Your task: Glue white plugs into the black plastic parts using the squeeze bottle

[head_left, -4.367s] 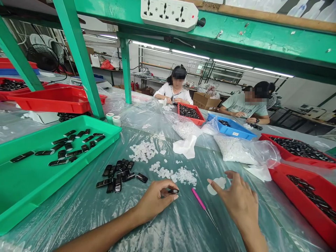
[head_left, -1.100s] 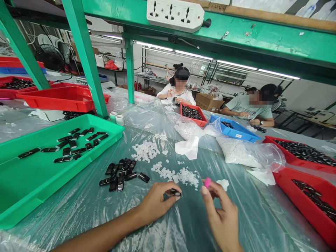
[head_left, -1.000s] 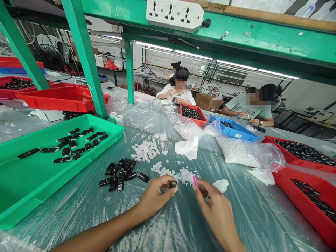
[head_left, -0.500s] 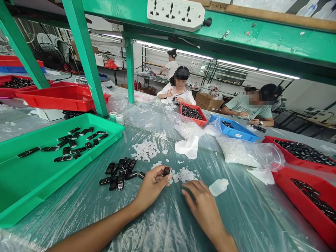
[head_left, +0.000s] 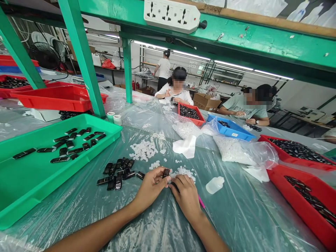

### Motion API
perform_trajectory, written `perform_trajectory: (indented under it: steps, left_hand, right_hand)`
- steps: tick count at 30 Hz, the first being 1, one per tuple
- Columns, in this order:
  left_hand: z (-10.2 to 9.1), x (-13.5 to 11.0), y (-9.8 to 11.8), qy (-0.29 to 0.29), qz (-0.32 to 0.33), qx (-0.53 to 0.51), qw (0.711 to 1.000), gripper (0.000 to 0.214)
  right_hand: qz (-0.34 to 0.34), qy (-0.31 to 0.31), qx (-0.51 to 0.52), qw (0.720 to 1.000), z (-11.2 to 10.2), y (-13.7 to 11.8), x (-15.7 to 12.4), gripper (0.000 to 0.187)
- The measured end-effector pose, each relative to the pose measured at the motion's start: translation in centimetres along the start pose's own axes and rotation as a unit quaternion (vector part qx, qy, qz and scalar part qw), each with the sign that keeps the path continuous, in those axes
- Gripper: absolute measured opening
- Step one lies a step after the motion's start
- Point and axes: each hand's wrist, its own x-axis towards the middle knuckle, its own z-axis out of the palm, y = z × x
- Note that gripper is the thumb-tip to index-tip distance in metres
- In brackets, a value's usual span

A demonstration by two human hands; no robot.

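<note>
My left hand (head_left: 151, 185) grips a small glossy black plastic piece (head_left: 166, 173) between thumb and fingers, with its end upward. Close against it, my right hand (head_left: 185, 194) has its fingertips drawn together by the piece; what they pinch is hidden. Small white bits (head_left: 185, 171) lie in a pile just behind my right fingers. Left of my left hand is a heap of similar black pieces (head_left: 118, 171). A thin pink-handled tool (head_left: 201, 202) lies partly under my right hand, and a translucent white bottle (head_left: 214, 184) rests on its side farther right.
A green tray (head_left: 23, 196) with several black pieces stands at left. Larger white bits (head_left: 143, 150) lie behind my hands, near a bag of white pieces (head_left: 233, 150). Red trays (head_left: 296, 189) line the right side. A green beam (head_left: 236, 31) crosses overhead. Two people sit opposite.
My right hand has moved left from beside the white bits to meet my left hand, uncovering the pink-handled tool. My left hand still holds the black piece.
</note>
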Motion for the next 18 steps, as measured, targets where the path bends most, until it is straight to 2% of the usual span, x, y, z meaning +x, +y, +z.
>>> perform_trajectory:
  steps: [3, 9, 18]
  left_hand:
    - [0.08, -0.04, -0.18, -0.002, -0.002, 0.002, 1.000, 0.027]
    - [0.11, 0.03, -0.39, -0.008, 0.006, -0.011, 1.000, 0.025]
    - [-0.08, 0.06, -0.75, -0.026, 0.013, 0.001, 1.000, 0.019]
  right_hand:
    - [0.003, 0.003, 0.008, 1.000, -0.04, -0.19, 0.05, 0.016]
    - [0.009, 0.007, 0.032, 0.999, 0.00, -0.34, -0.06, 0.006]
    - [0.015, -0.010, 0.041, 0.999, -0.74, -0.44, 0.55, 0.011]
